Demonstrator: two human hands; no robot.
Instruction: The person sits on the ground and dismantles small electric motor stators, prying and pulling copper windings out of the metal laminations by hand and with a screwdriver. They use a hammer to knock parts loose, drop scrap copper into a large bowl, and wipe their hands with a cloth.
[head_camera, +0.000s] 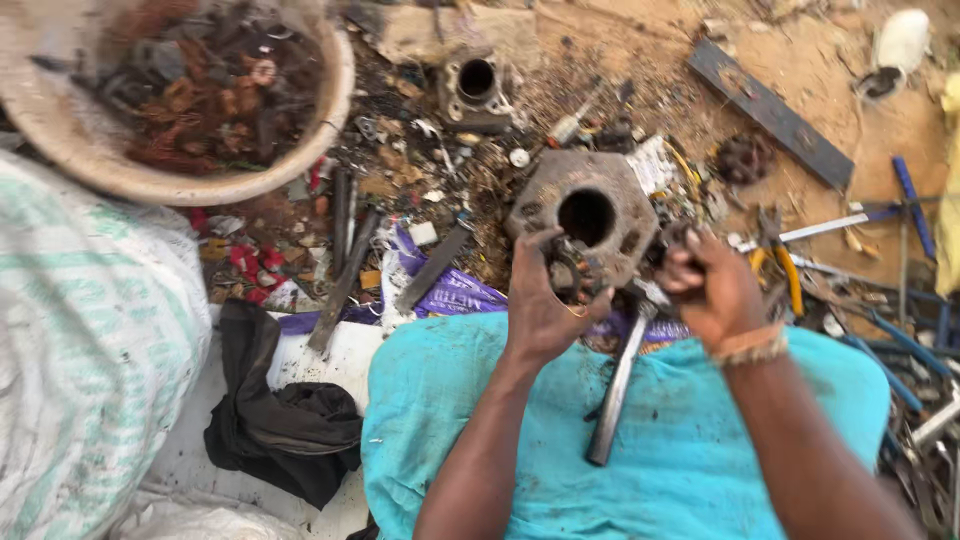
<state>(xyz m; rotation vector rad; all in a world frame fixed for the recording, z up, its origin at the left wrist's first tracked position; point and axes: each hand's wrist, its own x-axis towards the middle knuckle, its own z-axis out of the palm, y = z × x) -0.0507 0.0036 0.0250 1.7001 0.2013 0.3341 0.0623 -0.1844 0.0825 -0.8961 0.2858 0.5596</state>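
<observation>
My left hand (540, 300) was curled tight around a small rusty ring part (572, 275), braced against the hexagonal metal block (590, 215) just beyond for support. My right hand (712, 285) was fisted, probably gripping something small; blur hid it. The hammer (618, 385) lay between them on the teal cloth (450, 400)

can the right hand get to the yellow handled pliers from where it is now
Probably yes. The right hand sits just beside the yellow-handled pliers, which lie on top of the scrap with nothing over them. But its fingers are closed around a small dark part, so it would likely have to let go of that first.
</observation>
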